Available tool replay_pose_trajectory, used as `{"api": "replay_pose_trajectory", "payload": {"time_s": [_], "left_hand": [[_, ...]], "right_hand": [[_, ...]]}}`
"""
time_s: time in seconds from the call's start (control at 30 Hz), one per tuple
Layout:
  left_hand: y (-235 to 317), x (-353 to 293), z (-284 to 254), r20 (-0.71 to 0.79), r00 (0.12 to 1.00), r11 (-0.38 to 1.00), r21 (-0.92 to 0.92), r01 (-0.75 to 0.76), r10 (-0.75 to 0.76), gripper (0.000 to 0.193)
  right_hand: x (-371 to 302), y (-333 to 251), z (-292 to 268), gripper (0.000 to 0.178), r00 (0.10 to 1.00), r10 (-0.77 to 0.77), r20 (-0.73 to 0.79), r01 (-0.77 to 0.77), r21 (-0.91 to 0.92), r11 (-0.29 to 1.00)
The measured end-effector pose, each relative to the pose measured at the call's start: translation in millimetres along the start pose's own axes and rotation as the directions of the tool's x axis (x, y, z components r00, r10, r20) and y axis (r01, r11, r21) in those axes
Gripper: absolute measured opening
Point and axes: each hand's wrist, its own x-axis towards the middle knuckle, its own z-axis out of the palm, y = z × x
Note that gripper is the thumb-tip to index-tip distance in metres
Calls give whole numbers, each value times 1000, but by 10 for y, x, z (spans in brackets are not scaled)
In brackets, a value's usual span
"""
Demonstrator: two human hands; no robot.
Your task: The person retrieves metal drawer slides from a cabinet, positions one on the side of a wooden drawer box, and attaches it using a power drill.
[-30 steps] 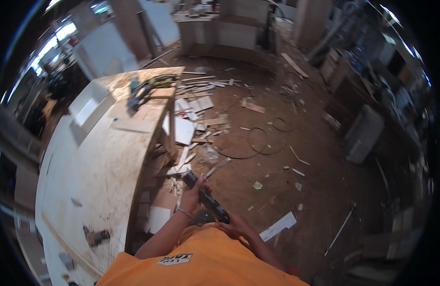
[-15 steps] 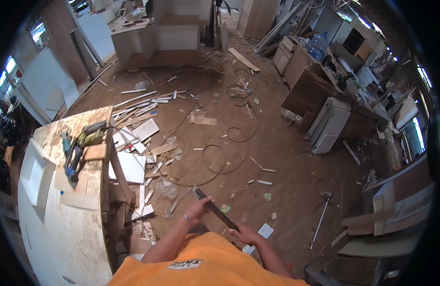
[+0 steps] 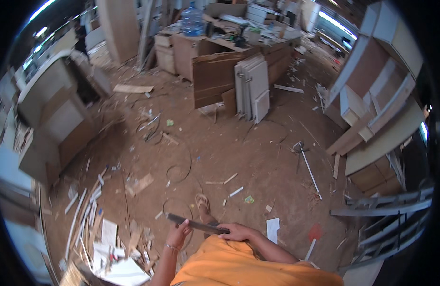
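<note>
Low in front of my orange shirt, I hold a long, narrow dark grey bar [image 3: 200,225] in both hands. It lies crosswise, its left end a little higher and farther from me. My left hand [image 3: 180,231], with a bracelet at the wrist, grips the bar toward its left end, which sticks out past the fingers. Around the right end my right hand [image 3: 236,231] is closed, hiding that tip. Beyond the bar, my sandalled foot [image 3: 203,204] shows on the brown floor. What the bar is exactly, I cannot tell.
Wood offcuts and white board scraps [image 3: 116,267] litter the lower left. A carcass cabinet [image 3: 63,131] stands far left. Ahead, pale panels [image 3: 253,90] lean on a cluttered bench bearing a water bottle [image 3: 192,21]. A thin white pole [image 3: 311,175] and a metal ladder [image 3: 386,209] are right.
My view has swung to the right; the workbench with power tools is no longer seen. The bar stays in both hands and is now nearer level. A foot has come into view.
</note>
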Motion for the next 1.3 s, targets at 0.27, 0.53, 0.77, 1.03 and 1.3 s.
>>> {"api": "replay_pose_trajectory", "payload": {"time_s": [0.27, 0.53, 0.77, 1.03, 1.3], "left_hand": [[2121, 1369, 526, 19, 923, 864, 345, -366, 384, 30], [3600, 2771, 436, -161, 789, 797, 254, -548, 593, 32], [4452, 4586, 321, -77, 941, 872, 407, -272, 330, 29], [6303, 5913, 1447, 352, 909, 685, 606, -403, 223, 32], [7523, 7448, 1903, 366, 858, 572, 640, -513, 361, 36]], "right_hand": [[1773, -1246, -2068, 57, 994, -43, 100, 43, 0, 999], [3736, -1900, -3104, 44, 958, -205, 202, 248, -220, 943], [5043, -1568, -3865, 58, 986, -111, 125, 118, -58, 991], [5977, -2167, -5151, 58, 977, 201, -67, -202, -14, 979], [7834, -2066, -5847, 44, 906, 213, -366, -164, 159, 974]]}}
